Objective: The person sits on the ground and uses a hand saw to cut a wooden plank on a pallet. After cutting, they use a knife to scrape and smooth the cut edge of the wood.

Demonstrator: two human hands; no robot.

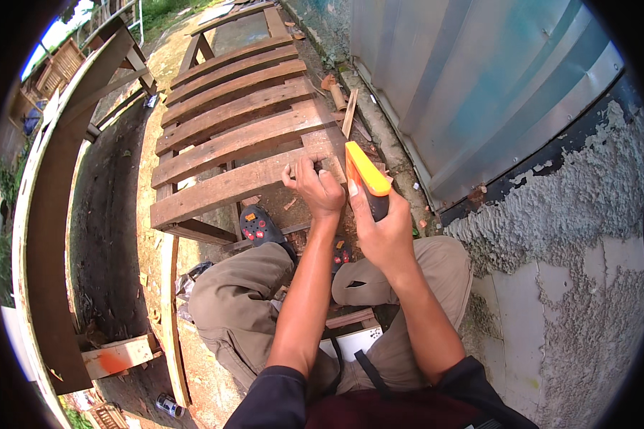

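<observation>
My right hand (386, 225) is closed around the black grip of a yellow-and-orange tool (368, 170). It is held up just off the near right corner of a slatted wooden frame; the tool's working end does not show, so I cannot tell its exact kind. My left hand (316, 189) rests at the right end of the nearest wooden slat (229, 184), its fingers curled in against the wood. What those fingers hold, if anything, is hidden. The brown frame (232, 119) stretches away from me, with several parallel slats across it and gaps between them.
A corrugated metal sheet (472, 79) and a rough grey wall (558, 229) close off the right side. On the left stands a long wooden piece (46, 236) with dark panels. Wood scraps (336, 93) litter the ground by the sheet. A can (169, 405) lies at lower left.
</observation>
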